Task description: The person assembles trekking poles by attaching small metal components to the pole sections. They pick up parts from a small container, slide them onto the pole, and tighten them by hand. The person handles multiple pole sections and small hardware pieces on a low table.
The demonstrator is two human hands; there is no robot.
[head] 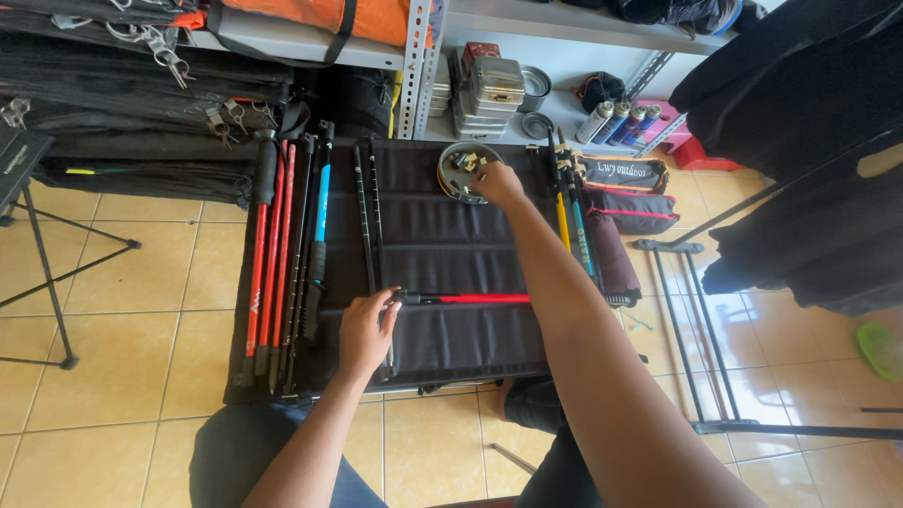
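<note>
Fingers of the left hand [365, 331] pinch the black end of a thin red metal pole section [467, 299], which lies crosswise on a black fabric mat [442, 245]. At twelve o'clock, the right hand [496, 182] reaches into a round metal dish [452, 162] of small parts, fingers curled; whether they grip anything cannot be told. At nine o'clock lie red and blue trekking poles [282, 254]. At two o'clock lies a black pouch with white lettering [623, 173], and beyond it upright silver canisters [611, 123].

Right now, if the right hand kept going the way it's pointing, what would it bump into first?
The right hand is already at the round metal dish of small parts. Beyond it, probably the stacked metal tins on the shelf, though depth is unclear.
</note>
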